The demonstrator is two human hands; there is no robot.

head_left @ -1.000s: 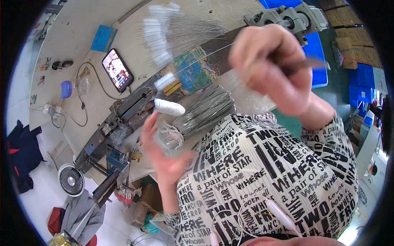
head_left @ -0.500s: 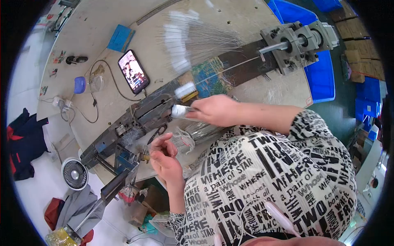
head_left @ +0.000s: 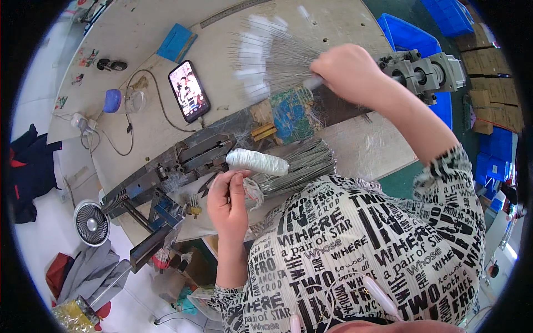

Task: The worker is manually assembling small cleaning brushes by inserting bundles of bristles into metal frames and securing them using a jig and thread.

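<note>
My left hand [head_left: 229, 200] is closed, its fingertips pinching the near side of a white, cylinder-shaped fibre roll [head_left: 258, 162]. The roll lies across the view above a bundle of thin metal wires [head_left: 305, 164]. Out to the right, my right hand [head_left: 350, 72] is closed beside the wire ends of a fan of white-tipped wires [head_left: 277, 53] spread on the table. A small whitish piece [head_left: 313, 83] shows under its fingers, but what they grip is hidden. Below the hand is a dark metal bench rail [head_left: 344, 108].
A clamp machine [head_left: 419, 72] stands at the rail's right end, before blue bins [head_left: 408, 33]. A lit phone [head_left: 189, 91] with a cable and a blue box [head_left: 176, 43] lie on the table [head_left: 222, 61]. Left are a metal fixture [head_left: 205, 152] and a small fan [head_left: 91, 223].
My right hand has moved right and away from me, to the wire fan. My left hand has closed on a white roll. The white piece on the rail has gone from its place.
</note>
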